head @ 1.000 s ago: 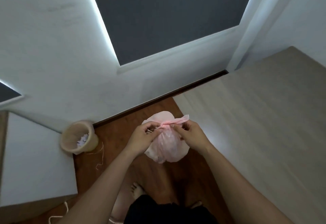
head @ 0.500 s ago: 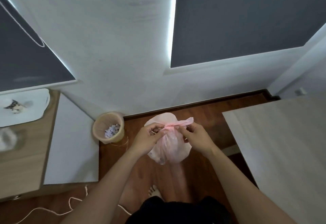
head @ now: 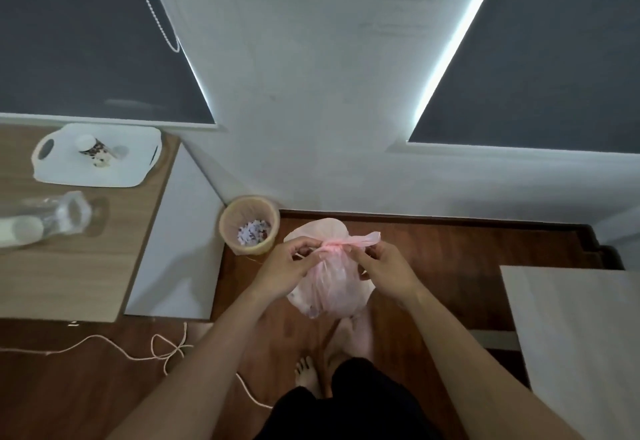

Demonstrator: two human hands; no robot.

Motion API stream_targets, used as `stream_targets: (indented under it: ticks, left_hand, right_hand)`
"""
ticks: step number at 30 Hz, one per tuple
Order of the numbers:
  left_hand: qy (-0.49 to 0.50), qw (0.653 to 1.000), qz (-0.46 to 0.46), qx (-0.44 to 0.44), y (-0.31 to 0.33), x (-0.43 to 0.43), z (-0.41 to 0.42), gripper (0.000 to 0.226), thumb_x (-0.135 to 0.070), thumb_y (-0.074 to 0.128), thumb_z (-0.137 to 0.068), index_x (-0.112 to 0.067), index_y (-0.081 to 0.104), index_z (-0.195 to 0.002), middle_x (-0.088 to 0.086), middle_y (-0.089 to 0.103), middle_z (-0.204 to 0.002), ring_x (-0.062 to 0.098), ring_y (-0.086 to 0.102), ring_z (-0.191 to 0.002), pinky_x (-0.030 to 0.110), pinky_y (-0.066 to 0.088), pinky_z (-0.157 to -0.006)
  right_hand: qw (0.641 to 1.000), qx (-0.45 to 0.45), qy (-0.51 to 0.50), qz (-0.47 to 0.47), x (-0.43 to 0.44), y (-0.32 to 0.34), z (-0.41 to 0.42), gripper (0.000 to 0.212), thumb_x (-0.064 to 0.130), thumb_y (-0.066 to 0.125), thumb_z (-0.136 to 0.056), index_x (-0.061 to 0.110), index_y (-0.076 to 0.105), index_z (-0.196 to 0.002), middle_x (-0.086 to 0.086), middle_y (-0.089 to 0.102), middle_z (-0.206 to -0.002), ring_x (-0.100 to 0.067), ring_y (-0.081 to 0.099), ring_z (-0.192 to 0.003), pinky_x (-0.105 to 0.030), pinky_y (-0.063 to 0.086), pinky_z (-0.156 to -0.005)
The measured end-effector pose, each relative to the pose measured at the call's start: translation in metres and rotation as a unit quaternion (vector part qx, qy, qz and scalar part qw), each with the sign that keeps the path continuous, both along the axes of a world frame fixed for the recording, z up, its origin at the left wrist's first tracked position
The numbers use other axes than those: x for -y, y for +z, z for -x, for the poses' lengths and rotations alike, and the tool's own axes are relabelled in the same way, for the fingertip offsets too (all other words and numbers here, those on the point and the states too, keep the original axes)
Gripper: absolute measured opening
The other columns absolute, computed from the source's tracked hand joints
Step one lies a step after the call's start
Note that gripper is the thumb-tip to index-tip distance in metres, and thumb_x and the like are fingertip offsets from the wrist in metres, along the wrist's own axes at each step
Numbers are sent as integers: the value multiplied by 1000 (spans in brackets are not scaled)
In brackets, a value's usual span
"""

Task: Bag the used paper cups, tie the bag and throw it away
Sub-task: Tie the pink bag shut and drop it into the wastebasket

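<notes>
A pink plastic bag [head: 329,287] hangs in the air in front of me, bulging at the bottom and gathered into a twisted neck at the top. My left hand [head: 287,268] pinches the neck from the left. My right hand [head: 384,266] pinches it from the right, with the bag's loose ends sticking out above the fingers. What is inside the bag is hidden by the plastic. A small round waste bin [head: 249,224] lined with plastic stands on the floor by the wall, just left of the bag, with scraps inside.
On the left, a wooden desk [head: 69,276] holds a white tray [head: 138,172] with a patterned paper cup [head: 93,152], plus a clear sleeve of cups [head: 52,221]. A pale table [head: 571,335] is at the right. A string [head: 166,349] lies on the floor by my bare feet.
My view has swung left, bringing the desk, the tray and the bin closer to the bag. Both hands keep the same hold on the bag's neck.
</notes>
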State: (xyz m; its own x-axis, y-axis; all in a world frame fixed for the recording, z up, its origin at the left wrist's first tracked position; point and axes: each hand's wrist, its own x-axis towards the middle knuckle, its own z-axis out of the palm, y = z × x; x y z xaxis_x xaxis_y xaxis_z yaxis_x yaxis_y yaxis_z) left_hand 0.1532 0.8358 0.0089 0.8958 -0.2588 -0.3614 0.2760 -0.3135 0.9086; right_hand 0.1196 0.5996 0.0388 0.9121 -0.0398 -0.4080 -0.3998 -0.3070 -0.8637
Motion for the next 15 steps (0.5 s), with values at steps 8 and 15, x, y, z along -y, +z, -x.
stream_targets:
  ticks: [8,15]
  left_hand:
    - [59,997,-17,-53,-13,-15,-44,15,-29,84,-98,-33,84,-113,3,82,-108,22,76,-95,54,62,-99]
    - [77,992,-44,-92,-35,-5,-82,18,-23,82,-99,-41,81,-105,-14,82,-111,16,76,-111,52,60,-108]
  right_hand:
    - [999,-18,31,-8,-14,-28,-65,18,31,74,-104,16,82,-109,-8,84,-98,-7,70,-66,-39,64,-71]
    - [998,-58,39,-4,-5,-60,-113,15,30,74,-103,18,82,-107,2,84,-94,-6,75,-71,-35,64,-72]
